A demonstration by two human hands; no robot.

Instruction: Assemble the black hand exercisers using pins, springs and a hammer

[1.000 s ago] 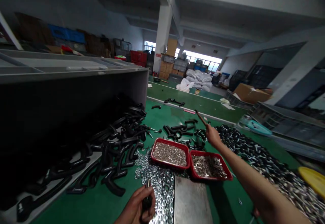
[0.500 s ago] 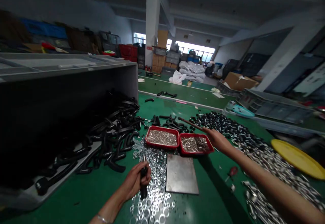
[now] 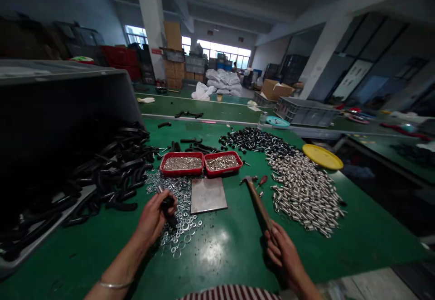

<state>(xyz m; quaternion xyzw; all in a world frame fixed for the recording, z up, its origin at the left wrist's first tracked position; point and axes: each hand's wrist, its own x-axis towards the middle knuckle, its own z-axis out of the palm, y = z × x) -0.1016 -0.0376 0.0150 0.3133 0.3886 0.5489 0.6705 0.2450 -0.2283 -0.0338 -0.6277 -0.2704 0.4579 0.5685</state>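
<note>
My left hand (image 3: 152, 216) is closed around a black curved handle (image 3: 169, 205), and a bit of shiny metal shows at its upper end. It is above the loose metal rings and washers (image 3: 186, 227) strewn over the green table. My right hand (image 3: 282, 248) grips the lower part of a hammer's wooden shaft (image 3: 259, 204). The hammer's head lies toward the far side, right of a flat metal plate (image 3: 208, 195). Behind the plate stand two red trays, the left one (image 3: 181, 172) with small washers, the right one (image 3: 224, 171) with small metal pins.
Black handles fill a tipped grey crate (image 3: 131, 87) on the left. A wide heap of metal cylinders (image 3: 306, 195) covers the right, with black-headed screws (image 3: 258, 139) behind. A red-handled tool (image 3: 263, 181) lies near the hammer head. A yellow lid (image 3: 322, 156) is farther right.
My right hand has drawn the hammer back from beside the right red tray toward me. My left hand still holds the black handle over the washers. The view has turned right.
</note>
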